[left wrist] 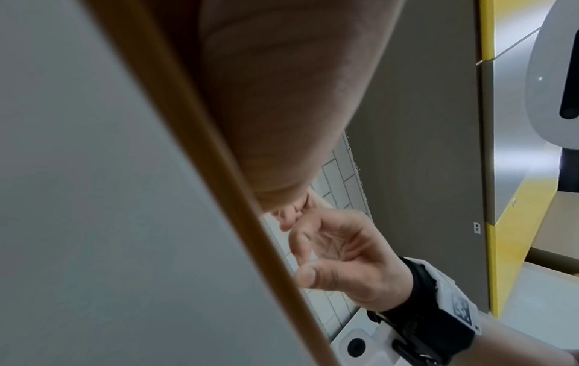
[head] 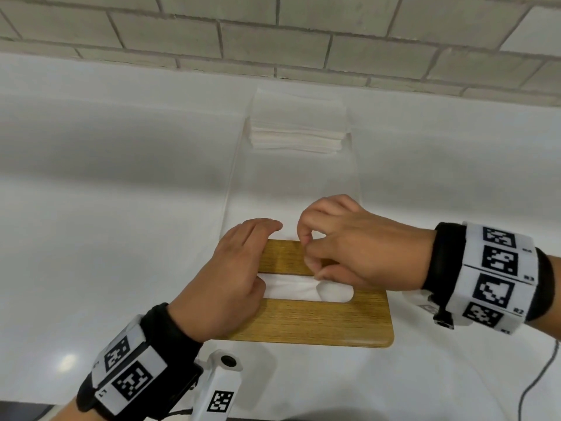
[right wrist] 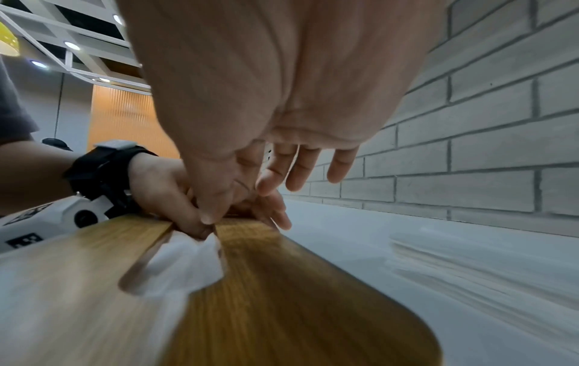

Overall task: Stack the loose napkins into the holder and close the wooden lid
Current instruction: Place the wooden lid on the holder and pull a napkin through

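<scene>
The wooden lid [head: 318, 320] lies flat over the holder, whose body is hidden beneath it. A white napkin [head: 291, 288] shows through the lid's long slot. My left hand [head: 233, 275] rests flat on the lid's left end with fingers straight and the thumb at the slot's edge. My right hand [head: 312, 265] is over the slot's middle, thumb and forefinger pinching a fold of the napkin [right wrist: 188, 260], which bulges up through the slot; the other fingers are spread. In the left wrist view the lid's edge [left wrist: 203, 158] runs diagonally past my right hand [left wrist: 329, 247].
A neat stack of white napkins [head: 299, 129] sits on the white counter [head: 106, 192] behind the lid, close to the grey brick wall [head: 273, 34]. A thin grey cable [head: 540, 378] trails at the front right.
</scene>
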Demonstrator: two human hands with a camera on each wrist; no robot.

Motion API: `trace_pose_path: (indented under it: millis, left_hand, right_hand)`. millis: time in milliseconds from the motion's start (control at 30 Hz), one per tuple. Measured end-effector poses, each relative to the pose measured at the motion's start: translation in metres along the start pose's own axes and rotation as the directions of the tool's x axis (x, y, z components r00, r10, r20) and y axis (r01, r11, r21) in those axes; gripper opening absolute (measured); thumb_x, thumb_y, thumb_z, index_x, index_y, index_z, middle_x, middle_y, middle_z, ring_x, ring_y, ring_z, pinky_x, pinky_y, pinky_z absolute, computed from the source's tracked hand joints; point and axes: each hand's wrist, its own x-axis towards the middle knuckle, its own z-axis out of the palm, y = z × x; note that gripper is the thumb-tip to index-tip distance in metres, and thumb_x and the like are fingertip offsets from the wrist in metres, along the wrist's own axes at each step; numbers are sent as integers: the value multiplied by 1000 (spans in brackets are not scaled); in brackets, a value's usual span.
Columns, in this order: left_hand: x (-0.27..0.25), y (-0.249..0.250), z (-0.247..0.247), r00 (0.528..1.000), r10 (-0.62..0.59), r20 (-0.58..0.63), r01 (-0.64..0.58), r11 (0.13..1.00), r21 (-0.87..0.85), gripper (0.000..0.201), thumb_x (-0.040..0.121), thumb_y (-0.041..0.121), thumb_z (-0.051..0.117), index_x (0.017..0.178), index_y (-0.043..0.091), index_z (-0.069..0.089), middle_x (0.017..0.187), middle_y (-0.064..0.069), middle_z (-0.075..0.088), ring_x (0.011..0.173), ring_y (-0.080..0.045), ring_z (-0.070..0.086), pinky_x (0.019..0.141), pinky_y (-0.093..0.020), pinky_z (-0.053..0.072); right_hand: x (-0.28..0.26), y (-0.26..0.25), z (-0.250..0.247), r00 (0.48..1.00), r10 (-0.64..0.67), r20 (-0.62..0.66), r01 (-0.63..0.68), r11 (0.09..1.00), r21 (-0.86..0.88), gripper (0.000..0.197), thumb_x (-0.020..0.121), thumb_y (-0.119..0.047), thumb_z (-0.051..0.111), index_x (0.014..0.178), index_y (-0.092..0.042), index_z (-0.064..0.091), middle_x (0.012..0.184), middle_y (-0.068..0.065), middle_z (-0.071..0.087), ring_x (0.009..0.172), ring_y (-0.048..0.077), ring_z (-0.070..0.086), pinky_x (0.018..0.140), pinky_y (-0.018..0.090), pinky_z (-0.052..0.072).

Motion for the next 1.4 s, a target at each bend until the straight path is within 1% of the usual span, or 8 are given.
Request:
trace_pose_path:
  millis: [167,333,800,933,1033,1200,1300,1400]
  left_hand:
    - [0,0,0,1000,0,-2,0,1000,-10,79,76,-7,51,147,24,35,145,13,36,137,-8,32,108,-3,16]
    - [0,0,1,1000,19,-14,-19,1000,-16,76,74,-4,48,144,21,37,143,9,40,134,-9,36,109,-5,17]
    - [-1,-1,2,999,33,-19,-33,999,-8,75,72,2,42,146,17,38,144,5,41,135,-8,31,111,-4,12]
    - [-1,-1,2,1000,20,-9,-21,1000,-22,76,73,2,42,147,18,37,145,6,40,135,-9,30,110,-2,11]
    - [-1,-2,1,1000,3,-4,-3,1000,-31,74,72,4,42,145,18,38,145,6,40,137,-9,32,110,-3,12]
    - [-3,-3,-3,998,48,-36,-52,991,-123,44,79,10,52,121,25,51,136,11,45,139,-6,34,115,-29,29]
    - [-5,4,-3,998,69,-7,-69,988,-135,21,87,39,62,107,34,62,139,15,44,145,-5,27,119,-50,22]
    - [-2,19,3,998,62,-24,-63,997,-53,28,79,58,62,99,39,69,141,11,47,136,-10,37,112,-49,29]
  right_hand:
    - [0,-7,2,993,-60,101,74,987,-143,24,77,-29,74,100,-35,73,125,2,51,127,27,36,108,39,21]
    - [11,-18,16,985,-161,63,173,901,-398,14,80,-15,74,70,-26,71,118,10,61,129,38,46,111,53,31]
    - [7,-7,20,941,-339,-16,292,835,-467,31,95,-4,41,86,-13,70,104,3,59,107,26,56,101,43,42]
    - [6,-3,12,969,-244,-26,224,923,-311,9,87,-25,69,84,-17,66,104,-2,60,108,22,54,94,37,40]
    - [3,3,10,996,-46,74,47,999,-13,16,88,-41,60,81,-26,63,106,-12,54,113,10,44,96,33,30]
    - [-1,11,2,989,65,134,-108,934,341,12,91,-35,64,84,-27,61,103,-13,53,105,2,46,97,32,38]
    - [-1,14,2,980,115,164,-180,865,469,10,93,-28,66,85,-25,61,105,-12,54,100,8,54,89,36,47]
    - [-2,15,4,976,141,168,-210,827,521,9,93,-27,66,86,-24,61,105,-11,55,96,11,57,87,37,49]
